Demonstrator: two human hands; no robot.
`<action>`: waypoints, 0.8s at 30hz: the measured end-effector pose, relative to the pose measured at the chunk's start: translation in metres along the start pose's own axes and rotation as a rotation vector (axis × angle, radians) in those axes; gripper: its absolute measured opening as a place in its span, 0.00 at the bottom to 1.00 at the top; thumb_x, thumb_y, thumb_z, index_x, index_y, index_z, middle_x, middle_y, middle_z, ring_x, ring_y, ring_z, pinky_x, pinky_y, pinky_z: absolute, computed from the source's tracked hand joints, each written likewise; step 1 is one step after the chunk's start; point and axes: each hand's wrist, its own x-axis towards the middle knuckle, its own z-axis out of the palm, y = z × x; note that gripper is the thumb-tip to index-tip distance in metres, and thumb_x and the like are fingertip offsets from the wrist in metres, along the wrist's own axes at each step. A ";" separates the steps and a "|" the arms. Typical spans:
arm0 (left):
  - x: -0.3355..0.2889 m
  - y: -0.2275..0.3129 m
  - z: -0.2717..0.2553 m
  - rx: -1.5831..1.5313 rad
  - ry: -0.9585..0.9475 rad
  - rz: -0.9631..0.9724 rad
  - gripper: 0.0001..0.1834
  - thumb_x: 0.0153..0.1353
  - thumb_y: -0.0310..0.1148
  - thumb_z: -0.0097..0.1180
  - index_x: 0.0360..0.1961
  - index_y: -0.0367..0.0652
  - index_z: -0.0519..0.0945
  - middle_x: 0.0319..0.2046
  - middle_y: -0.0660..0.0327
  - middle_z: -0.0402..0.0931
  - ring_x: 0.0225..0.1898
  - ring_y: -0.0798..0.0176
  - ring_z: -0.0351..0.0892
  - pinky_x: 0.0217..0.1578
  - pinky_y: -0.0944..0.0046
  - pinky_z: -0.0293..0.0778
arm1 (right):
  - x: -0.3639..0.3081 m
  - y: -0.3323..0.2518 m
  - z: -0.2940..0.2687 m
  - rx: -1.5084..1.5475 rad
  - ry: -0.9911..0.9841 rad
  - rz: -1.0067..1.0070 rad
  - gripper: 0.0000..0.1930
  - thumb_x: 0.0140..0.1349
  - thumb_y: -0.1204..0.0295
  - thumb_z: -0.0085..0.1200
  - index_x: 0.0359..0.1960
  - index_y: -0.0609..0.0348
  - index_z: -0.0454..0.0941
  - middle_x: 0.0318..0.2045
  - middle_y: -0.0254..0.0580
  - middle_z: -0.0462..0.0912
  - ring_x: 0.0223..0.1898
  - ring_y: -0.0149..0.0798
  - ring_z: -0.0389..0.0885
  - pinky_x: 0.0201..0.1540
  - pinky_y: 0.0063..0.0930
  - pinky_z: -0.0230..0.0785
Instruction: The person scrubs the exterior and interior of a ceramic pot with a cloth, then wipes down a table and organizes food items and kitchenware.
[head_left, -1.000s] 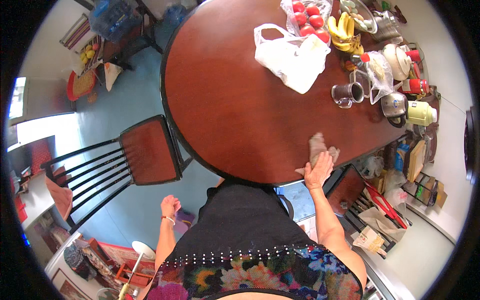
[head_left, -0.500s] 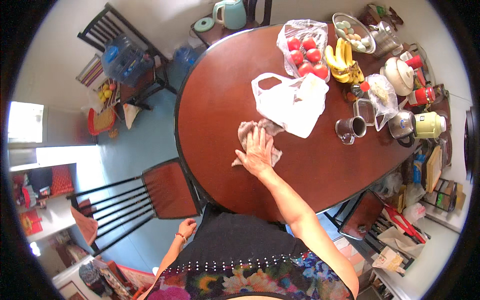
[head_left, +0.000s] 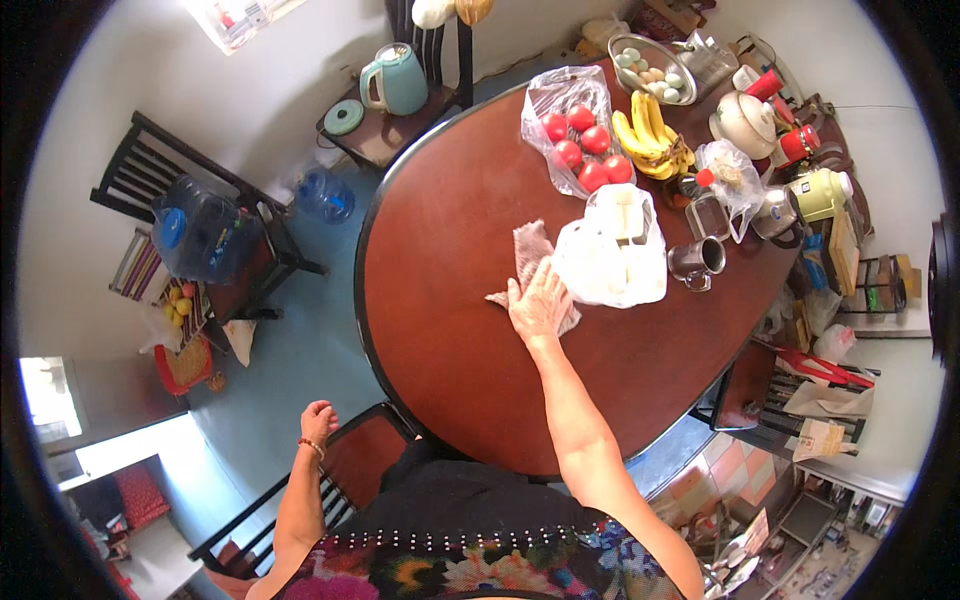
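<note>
Flat on a crumpled pinkish-brown cloth [head_left: 532, 244] lies my right hand [head_left: 540, 303], its fingers stretched out and pressing the cloth to the dark red-brown table [head_left: 440, 350]. The fingertips are right beside a white plastic bag [head_left: 590, 262], which has pale blocky shapes inside; what they are I cannot make out. My left hand [head_left: 319, 422], with a beaded bracelet at the wrist, hangs off the table's left side above a wooden chair [head_left: 368, 452]. Its fingers are curled in, and nothing shows in them.
Beyond the bag are tomatoes [head_left: 593, 140] in clear plastic, bananas [head_left: 650, 140] and a bowl of eggs [head_left: 655, 75]. A metal mug [head_left: 697, 258], a glass container [head_left: 708, 218], a lidded pot [head_left: 742, 125] and a yellow-green flask [head_left: 818, 195] crowd the right side.
My right hand and the cloth have shifted up against the white bag, whose loose handles no longer spread leftward. My left hand has risen beside the table. The whole view has turned somewhat.
</note>
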 end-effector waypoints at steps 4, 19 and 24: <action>0.014 0.001 -0.007 -0.013 -0.055 -0.047 0.10 0.57 0.28 0.51 0.41 0.38 0.75 0.29 0.59 0.76 0.25 0.67 0.76 0.22 0.69 0.76 | -0.015 -0.007 0.008 -0.051 0.135 0.106 0.42 0.59 0.50 0.49 0.66 0.70 0.49 0.66 0.62 0.51 0.68 0.59 0.45 0.65 0.62 0.35; 0.098 0.041 -0.083 0.918 -0.398 -0.077 0.17 0.52 0.33 0.57 0.42 0.35 0.80 0.30 0.55 0.82 0.26 0.63 0.80 0.29 0.63 0.78 | 0.139 -0.102 0.027 -0.097 0.136 0.249 0.45 0.59 0.44 0.46 0.66 0.69 0.50 0.67 0.61 0.49 0.70 0.60 0.42 0.65 0.62 0.40; 0.228 0.092 -0.118 0.229 -0.241 -0.060 0.10 0.57 0.27 0.52 0.40 0.36 0.77 0.26 0.58 0.77 0.23 0.64 0.77 0.22 0.65 0.76 | 0.214 -0.142 0.033 -0.106 0.156 0.323 0.44 0.60 0.44 0.44 0.65 0.70 0.51 0.67 0.61 0.49 0.69 0.60 0.43 0.65 0.62 0.41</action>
